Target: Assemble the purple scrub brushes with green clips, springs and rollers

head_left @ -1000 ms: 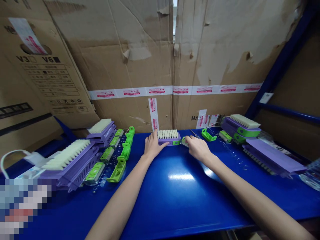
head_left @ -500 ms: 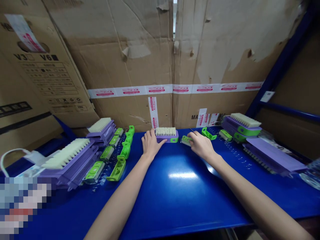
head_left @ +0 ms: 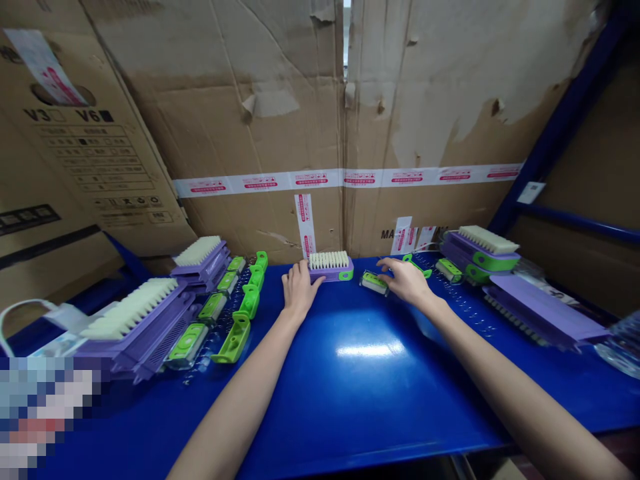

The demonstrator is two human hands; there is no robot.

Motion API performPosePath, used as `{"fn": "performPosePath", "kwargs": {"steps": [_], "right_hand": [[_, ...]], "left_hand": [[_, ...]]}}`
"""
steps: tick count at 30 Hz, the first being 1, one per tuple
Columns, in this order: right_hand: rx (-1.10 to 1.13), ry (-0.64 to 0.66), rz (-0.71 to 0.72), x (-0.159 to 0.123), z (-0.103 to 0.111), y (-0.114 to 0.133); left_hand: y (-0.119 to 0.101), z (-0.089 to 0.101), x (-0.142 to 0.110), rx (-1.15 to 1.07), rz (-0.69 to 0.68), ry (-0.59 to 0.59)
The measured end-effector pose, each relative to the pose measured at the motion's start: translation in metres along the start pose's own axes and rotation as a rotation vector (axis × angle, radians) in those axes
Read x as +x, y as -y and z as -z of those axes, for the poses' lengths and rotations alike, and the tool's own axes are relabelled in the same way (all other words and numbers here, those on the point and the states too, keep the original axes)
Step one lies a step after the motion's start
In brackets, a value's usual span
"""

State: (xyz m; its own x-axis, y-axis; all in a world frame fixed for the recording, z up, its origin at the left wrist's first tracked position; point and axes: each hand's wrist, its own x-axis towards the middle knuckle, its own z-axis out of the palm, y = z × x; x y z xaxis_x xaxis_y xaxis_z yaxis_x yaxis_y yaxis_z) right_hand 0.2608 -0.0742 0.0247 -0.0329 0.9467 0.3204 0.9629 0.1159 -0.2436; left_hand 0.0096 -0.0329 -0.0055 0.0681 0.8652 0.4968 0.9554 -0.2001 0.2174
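The left hand [head_left: 299,288] is half closing round the left end of the brush [head_left: 327,274], its thumb lying along the near side; the brush is sitting bristles up by the middle of the far edge. The right hand [head_left: 407,280] is hovering half open, fingers loosely curling over the right end of the block [head_left: 374,283]; whether the fingertips are touching it, I cannot tell. The block is lying just right of the brush, a strip of surface [head_left: 370,400] showing between them.

Steadying the brush well is probably depending on thumb and fingers pressing the purple sides, clear of the bristles. Handling the block is likely calling for a light pinch by its ends, keeping it flat.

Behind the right hand, a bracket [head_left: 419,265] is lying close enough to be knocked. Further right, a second block [head_left: 449,270], loose coils [head_left: 473,310] and stacked brushes [head_left: 483,247] are crowding toward the right edge. Toward the left edge, a row of brackets [head_left: 235,340], a row of blocks [head_left: 187,345] and more brushes [head_left: 135,313] are standing well apart from the left hand. Cardboard [head_left: 280,220] is walling the far edge, limiting reach beyond the brush.
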Motion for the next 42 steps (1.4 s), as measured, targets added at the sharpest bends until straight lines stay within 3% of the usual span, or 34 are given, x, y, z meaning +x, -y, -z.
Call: {"fn": "performPosePath", "kwargs": {"steps": [8,13,18,22,29,36,39,42], "right_hand": [[0.076,0.025,0.123,0.0,-0.001,-0.002],[0.007,0.034,0.116,0.002,-0.002,0.003],[0.044,-0.057,0.092,0.007,0.003,0.009],[-0.009,-0.129,0.168,0.001,0.004,0.028],[-0.198,0.152,0.461,-0.022,-0.013,0.076],[-0.184,0.21,0.487,-0.029,-0.017,0.083],[-0.163,0.156,0.456,-0.033,-0.007,0.079],[-0.16,0.073,0.371,-0.037,0.01,0.071]], "left_hand": [[0.0,-0.001,0.0,0.01,0.0,-0.001],[-0.001,0.0,0.0,0.008,0.001,-0.004],[0.003,-0.005,0.001,-0.04,-0.01,-0.011],[0.007,-0.01,0.003,-0.124,-0.036,-0.031],[0.006,-0.006,0.002,-0.162,-0.025,0.019],[-0.001,0.001,-0.001,0.004,-0.053,-0.073],[-0.005,0.005,-0.003,0.02,-0.143,-0.121],[-0.012,0.009,-0.008,-0.041,-0.393,-0.028]]}}
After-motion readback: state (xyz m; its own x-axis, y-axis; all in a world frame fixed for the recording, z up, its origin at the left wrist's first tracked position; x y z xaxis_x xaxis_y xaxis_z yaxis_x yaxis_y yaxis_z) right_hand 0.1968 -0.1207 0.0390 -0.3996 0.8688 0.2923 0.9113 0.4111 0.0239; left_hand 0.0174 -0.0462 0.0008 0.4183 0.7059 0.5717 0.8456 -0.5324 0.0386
